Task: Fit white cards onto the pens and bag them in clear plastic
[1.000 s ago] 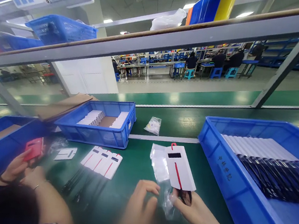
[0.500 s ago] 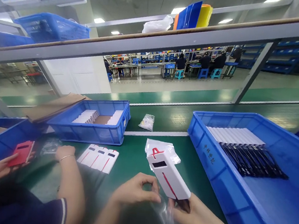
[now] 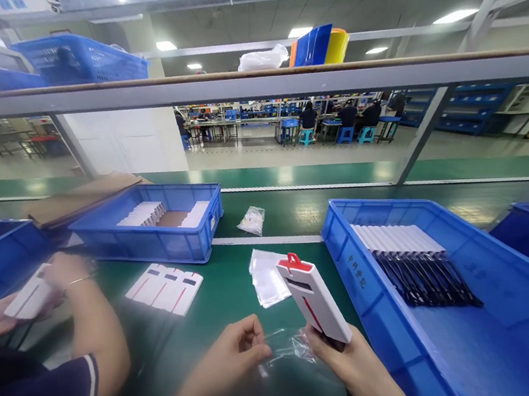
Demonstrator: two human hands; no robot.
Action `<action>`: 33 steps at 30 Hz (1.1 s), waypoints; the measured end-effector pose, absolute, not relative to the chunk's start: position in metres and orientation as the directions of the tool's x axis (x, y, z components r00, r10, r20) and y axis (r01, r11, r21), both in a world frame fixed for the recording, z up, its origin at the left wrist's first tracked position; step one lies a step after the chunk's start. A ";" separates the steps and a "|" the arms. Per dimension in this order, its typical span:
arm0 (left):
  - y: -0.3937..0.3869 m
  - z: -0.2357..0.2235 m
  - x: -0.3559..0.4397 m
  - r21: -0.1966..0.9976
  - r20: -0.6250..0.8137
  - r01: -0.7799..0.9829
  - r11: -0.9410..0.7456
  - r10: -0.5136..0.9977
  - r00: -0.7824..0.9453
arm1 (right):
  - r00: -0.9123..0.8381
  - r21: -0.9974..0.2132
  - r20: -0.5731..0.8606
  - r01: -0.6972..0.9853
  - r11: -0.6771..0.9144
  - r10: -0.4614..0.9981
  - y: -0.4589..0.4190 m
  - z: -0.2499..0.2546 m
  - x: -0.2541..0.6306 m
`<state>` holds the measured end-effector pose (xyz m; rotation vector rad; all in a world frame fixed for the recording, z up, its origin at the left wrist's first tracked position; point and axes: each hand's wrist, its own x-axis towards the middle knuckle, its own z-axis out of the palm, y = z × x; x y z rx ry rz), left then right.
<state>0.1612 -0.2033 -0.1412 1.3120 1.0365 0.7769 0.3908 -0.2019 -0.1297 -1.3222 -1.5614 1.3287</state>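
Observation:
My right hand (image 3: 343, 362) grips the lower end of a white card package (image 3: 313, 297) with a red hanger tab and a red stripe, tilted up to the left above the green belt. My left hand (image 3: 236, 352) is closed in a pinch on a clear plastic bag (image 3: 292, 346) that hangs between both hands. A stack of clear bags (image 3: 267, 278) lies flat just behind the package.
A large blue bin (image 3: 378, 289) at the right holds white cards and black items. A smaller blue bin (image 3: 143, 241) sits at the left, with white cards (image 3: 164, 288) fanned out before it. A co-worker's hands (image 3: 59, 279) at the left hold a white card. A small bag (image 3: 252, 220) lies farther back.
My right hand has lifted the white package and tilted it flatter. My left hand has gone from an open ring to a pinch on the clear bag. The co-worker's red card is out of view.

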 end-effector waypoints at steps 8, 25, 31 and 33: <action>-0.192 -0.128 0.177 0.987 -0.058 0.159 -0.012 0.901 0.430 | -0.308 -0.967 -0.115 0.254 -0.035 0.944 -0.201 -0.133 0.378; -0.192 -0.137 0.187 0.984 -0.097 0.175 0.044 0.947 0.306 | -0.302 -0.969 -0.135 0.239 -0.062 0.944 -0.191 -0.119 0.381; -0.189 -0.139 0.187 0.988 -0.033 0.151 -0.007 0.965 0.261 | -0.339 -0.948 -0.194 0.306 -0.087 0.921 -0.201 -0.128 0.393; -0.187 -0.141 0.184 0.993 -0.024 0.119 -0.006 0.967 0.254 | -0.365 -0.938 -0.226 0.332 -0.100 0.903 -0.207 -0.129 0.403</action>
